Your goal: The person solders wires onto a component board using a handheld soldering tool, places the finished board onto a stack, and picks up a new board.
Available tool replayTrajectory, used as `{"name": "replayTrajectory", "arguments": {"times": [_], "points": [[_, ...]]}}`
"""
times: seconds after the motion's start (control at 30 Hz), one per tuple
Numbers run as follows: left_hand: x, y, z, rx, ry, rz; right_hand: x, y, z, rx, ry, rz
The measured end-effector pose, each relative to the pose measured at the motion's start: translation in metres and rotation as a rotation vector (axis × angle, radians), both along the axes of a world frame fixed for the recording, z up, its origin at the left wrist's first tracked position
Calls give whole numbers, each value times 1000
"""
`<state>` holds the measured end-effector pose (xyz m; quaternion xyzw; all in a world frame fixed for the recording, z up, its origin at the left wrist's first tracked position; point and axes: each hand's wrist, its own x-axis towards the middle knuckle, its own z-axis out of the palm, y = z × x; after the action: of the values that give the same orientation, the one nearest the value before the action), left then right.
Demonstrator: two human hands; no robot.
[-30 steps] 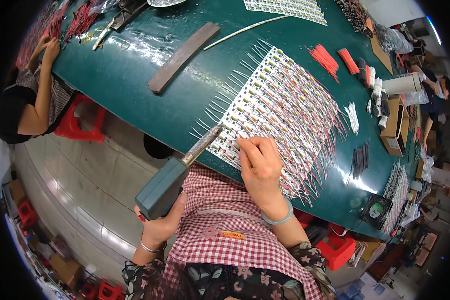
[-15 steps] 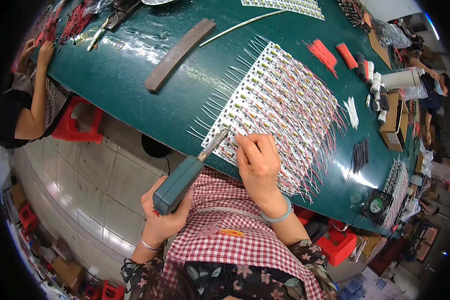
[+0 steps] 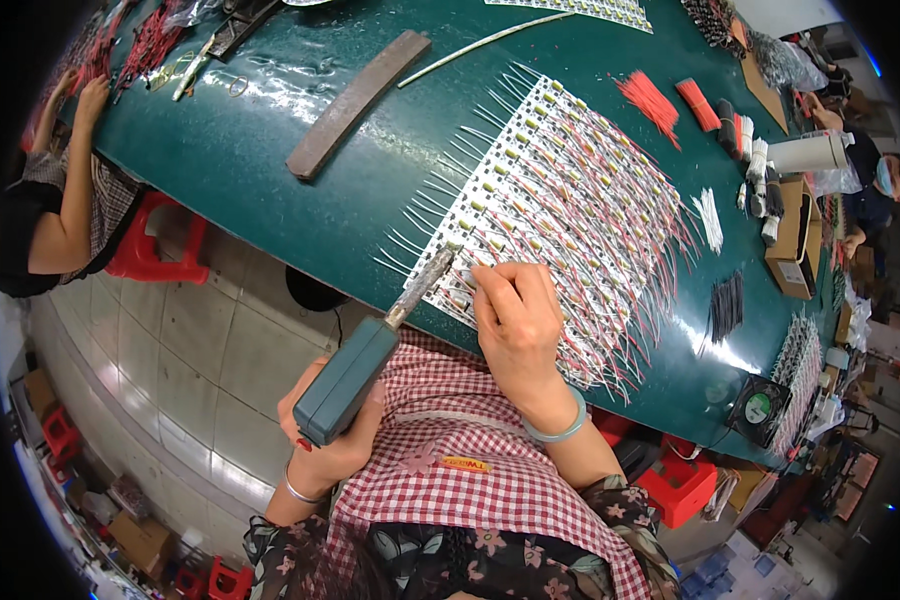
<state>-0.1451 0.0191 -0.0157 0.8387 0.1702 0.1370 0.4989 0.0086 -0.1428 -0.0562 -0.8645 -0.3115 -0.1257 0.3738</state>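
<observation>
My left hand [image 3: 335, 430] is wrapped round the green body of a soldering gun [image 3: 348, 382], its metal tip slanting up to the near left part of a white circuit board panel [image 3: 432, 285]. Rows of small yellow-green components cover the panel. Red and white wires [image 3: 610, 300] trail off its right side, and pale wires stick out along its left edge. Over the panel's near part, just right of the tip, my right hand [image 3: 518, 325] is closed in a pinch. Whatever lies between those fingertips is too small to make out among the wires.
A brown bar [image 3: 358, 105] and a thin pale strip [image 3: 485, 48] lie beyond the panel. To the right are red wires [image 3: 650, 108], white wires [image 3: 708, 220], black wires [image 3: 726, 306], a cardboard box [image 3: 795, 240] and a small fan [image 3: 758, 408]. Another person's arm [image 3: 75, 190] is at far left.
The soldering gun's tip has shifted slightly away from me along the panel, and its body has dropped a little. My right hand stays pinched in nearly the same place.
</observation>
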Motion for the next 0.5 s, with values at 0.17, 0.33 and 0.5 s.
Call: {"name": "replayTrajectory", "arguments": {"times": [0.17,0.33,0.5], "points": [[0,2,4,36,19,-16,-1,0,0,8,0,-1],[-1,0,2,9,-14,2,-2,-7,3,4,17,5],[-8,3,2,-24,51,79,-12,-37,34,-48,39,-47]]}}
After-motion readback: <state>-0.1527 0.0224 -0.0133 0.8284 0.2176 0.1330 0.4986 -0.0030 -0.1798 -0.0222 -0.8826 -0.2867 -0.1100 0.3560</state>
